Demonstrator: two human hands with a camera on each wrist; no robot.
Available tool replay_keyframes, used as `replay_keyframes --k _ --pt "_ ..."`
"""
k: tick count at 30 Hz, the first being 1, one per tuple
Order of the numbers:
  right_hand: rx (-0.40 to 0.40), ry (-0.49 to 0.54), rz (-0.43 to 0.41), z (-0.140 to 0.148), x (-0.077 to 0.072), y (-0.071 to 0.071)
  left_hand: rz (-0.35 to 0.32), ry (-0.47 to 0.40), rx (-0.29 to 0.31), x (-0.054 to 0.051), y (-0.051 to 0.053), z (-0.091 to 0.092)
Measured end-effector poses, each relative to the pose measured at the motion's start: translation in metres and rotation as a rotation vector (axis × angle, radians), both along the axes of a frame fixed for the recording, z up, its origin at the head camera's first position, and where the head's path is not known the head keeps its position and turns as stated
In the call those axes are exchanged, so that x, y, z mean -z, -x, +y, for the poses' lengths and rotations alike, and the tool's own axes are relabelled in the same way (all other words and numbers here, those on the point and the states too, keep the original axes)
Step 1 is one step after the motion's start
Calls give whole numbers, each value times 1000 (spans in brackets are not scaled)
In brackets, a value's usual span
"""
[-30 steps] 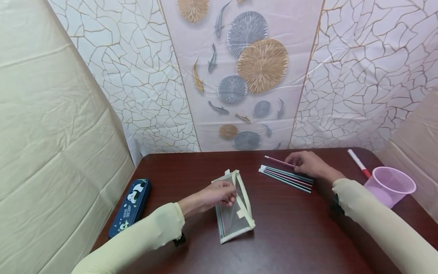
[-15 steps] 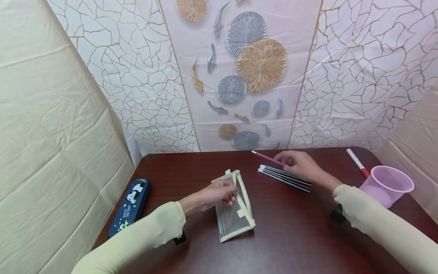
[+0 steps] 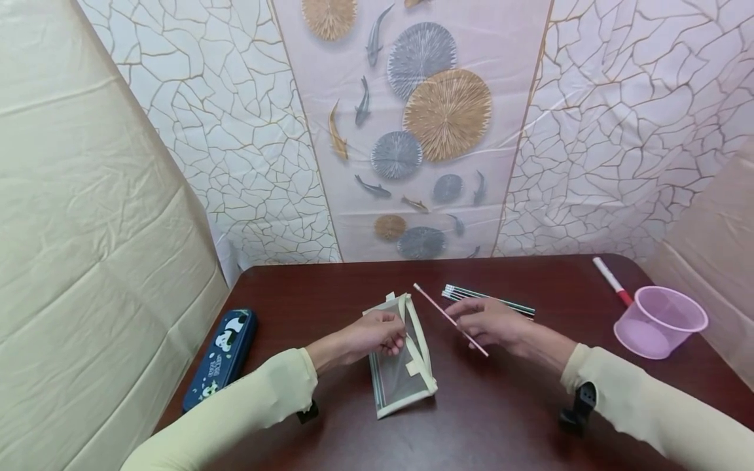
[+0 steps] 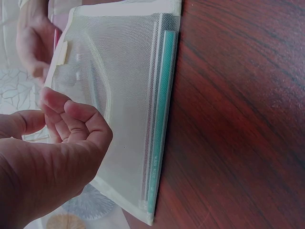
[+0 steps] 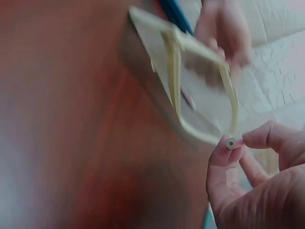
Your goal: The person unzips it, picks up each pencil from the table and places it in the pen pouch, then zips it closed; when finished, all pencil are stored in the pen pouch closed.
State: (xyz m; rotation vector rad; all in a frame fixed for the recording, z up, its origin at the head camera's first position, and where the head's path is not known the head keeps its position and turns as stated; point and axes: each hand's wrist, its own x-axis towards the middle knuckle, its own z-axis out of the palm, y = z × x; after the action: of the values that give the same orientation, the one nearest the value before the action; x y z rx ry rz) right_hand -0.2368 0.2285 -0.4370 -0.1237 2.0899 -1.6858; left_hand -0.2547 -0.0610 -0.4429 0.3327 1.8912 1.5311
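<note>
While a blue case (image 3: 220, 360) sits left of the mesh pouch (image 3: 405, 386), the left hand (image 3: 376, 333) pinches the pouch. Just right of it, a pink pencil (image 3: 437, 306) is pinched in the right hand (image 3: 493, 322), purple cup (image 3: 648, 337) way farther over.

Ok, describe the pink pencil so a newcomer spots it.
On the dark reddish table, find the right hand near the mesh pouch. It pinches the pink pencil. Unlike the pencils lying beyond that hand, or the green one in the pouch, this one is held.
</note>
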Motion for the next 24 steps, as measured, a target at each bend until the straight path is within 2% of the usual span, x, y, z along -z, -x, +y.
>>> replay_keyframes --k 4,7,16,24 --pt "-46 30 -80 -12 5 -15 1 -3 -3 1 -1 0" --pt "-41 36 -107 -19 7 -20 0 -7 -7 1 -1 0" --pt "-20 40 -101 -37 10 -14 -12 2 1 1 -2 1" --pt "-96 63 -77 -51 13 -14 -5 1 0 -1 -3 2"
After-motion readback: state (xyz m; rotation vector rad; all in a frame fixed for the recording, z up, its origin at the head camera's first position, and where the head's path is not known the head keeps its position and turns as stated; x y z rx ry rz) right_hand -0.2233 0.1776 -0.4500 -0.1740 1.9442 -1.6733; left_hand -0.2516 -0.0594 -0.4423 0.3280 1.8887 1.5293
